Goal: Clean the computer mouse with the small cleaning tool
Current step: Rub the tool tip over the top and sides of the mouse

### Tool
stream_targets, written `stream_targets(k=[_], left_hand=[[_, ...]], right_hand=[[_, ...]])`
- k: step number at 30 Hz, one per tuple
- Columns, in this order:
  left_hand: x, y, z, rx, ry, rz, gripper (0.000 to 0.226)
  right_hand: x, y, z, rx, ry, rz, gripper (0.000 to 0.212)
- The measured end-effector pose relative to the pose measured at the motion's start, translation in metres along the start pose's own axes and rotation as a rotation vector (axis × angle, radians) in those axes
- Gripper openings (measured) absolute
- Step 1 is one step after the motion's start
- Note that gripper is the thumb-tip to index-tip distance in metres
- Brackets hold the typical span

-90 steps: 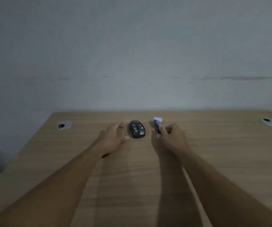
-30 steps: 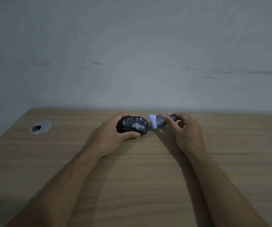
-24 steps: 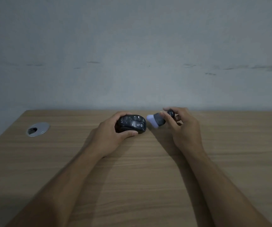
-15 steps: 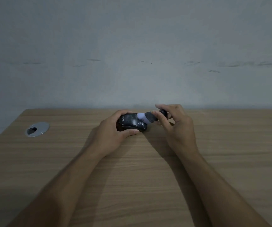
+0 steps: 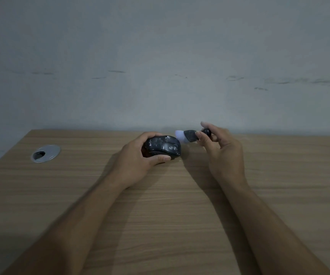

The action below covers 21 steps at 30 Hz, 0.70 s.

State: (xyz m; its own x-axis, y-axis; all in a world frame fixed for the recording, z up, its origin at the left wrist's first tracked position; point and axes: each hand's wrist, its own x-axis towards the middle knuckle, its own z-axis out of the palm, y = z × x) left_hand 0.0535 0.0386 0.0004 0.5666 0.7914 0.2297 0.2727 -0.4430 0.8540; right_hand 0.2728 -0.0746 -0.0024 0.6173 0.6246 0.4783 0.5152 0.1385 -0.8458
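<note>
Mouse (image 5: 163,145) cleaning: going near to far, both your bare forearms reach out over the wooden table (image 5: 160,215) toward its far edge. Your left hand (image 5: 140,161) grips the black mouse, thumb along its near side and fingers curled over the far side, holding it tilted just off or at the table surface; you cannot tell which. Your right hand (image 5: 222,153) pinches the small brush (image 5: 190,135) between thumb and fingers, its white bristles pointing left, just beside the mouse's right end but not touching it. Far left, a metal grommet (image 5: 45,153) sits in the table. Behind is a grey wall (image 5: 160,56).
</note>
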Motion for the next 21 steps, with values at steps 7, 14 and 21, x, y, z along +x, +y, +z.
stream_targets(k=[7,14,21], left_hand=[[-0.001,0.001,-0.002,0.015,0.020,-0.006,0.063],[-0.002,0.001,-0.003,0.029,0.031,-0.005,0.064],[-0.002,-0.001,-0.004,0.008,0.043,-0.028,0.063]], right_hand=[[-0.003,-0.010,-0.001,-0.062,-0.057,-0.068,0.027],[-0.002,-0.016,-0.007,-0.159,-0.115,-0.159,0.011],[-0.001,-0.010,-0.007,-0.118,-0.036,-0.046,0.012]])
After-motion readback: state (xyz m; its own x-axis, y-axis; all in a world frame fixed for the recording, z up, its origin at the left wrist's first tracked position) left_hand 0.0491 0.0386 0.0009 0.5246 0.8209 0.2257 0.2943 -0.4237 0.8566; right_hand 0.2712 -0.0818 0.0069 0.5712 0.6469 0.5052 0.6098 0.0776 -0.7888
